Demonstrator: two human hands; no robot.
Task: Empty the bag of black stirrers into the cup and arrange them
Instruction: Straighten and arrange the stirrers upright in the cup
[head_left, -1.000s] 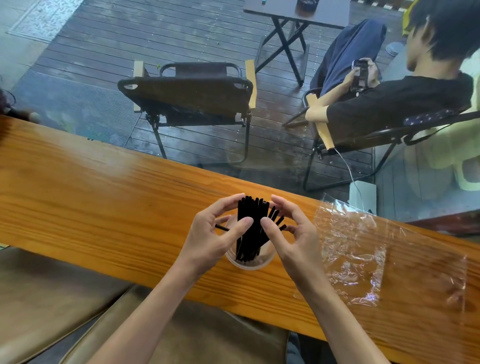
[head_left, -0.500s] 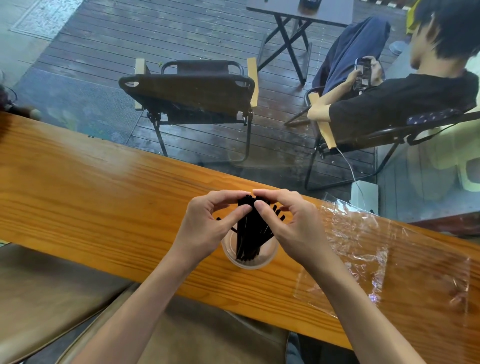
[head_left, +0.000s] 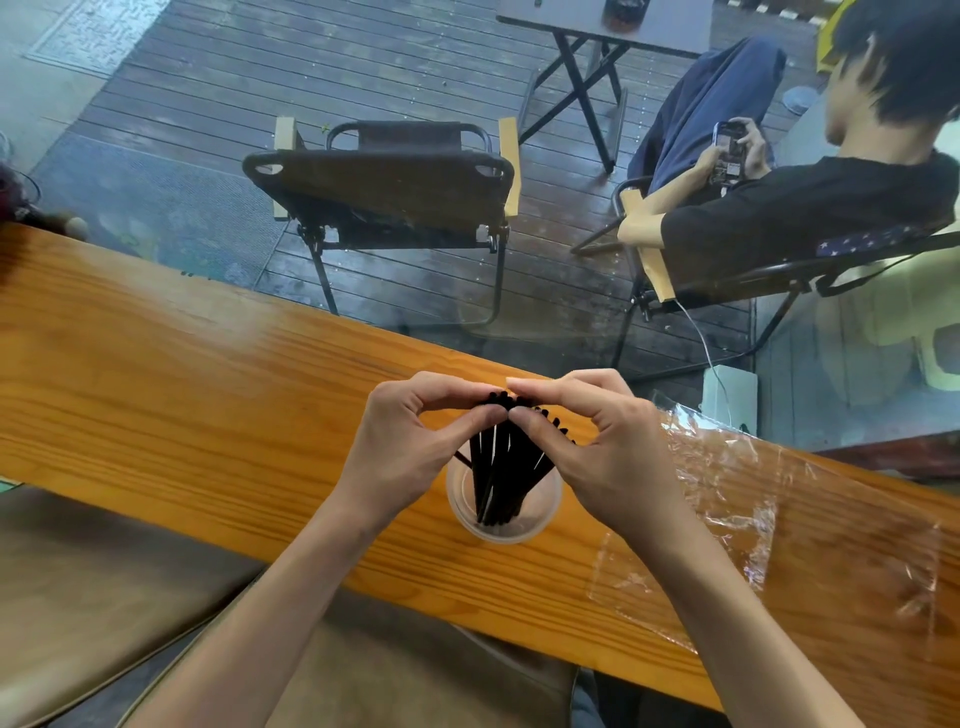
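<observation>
Black stirrers (head_left: 501, 465), one bundle too dense to count, stand in a single clear cup (head_left: 503, 506) on the wooden tabletop (head_left: 208, 395), seen from the head camera. Two hands meet above it: the left hand (head_left: 402, 447) and right hand (head_left: 605, 452) each close a thumb-and-forefinger grip on the bundle's tops. One empty clear bag (head_left: 769, 525) lies flat just right of the cup.

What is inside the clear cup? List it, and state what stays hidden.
The clear cup holds a bundle of black stirrers standing on end. The left hand and right hand cover their tops; the count cannot be told.
</observation>
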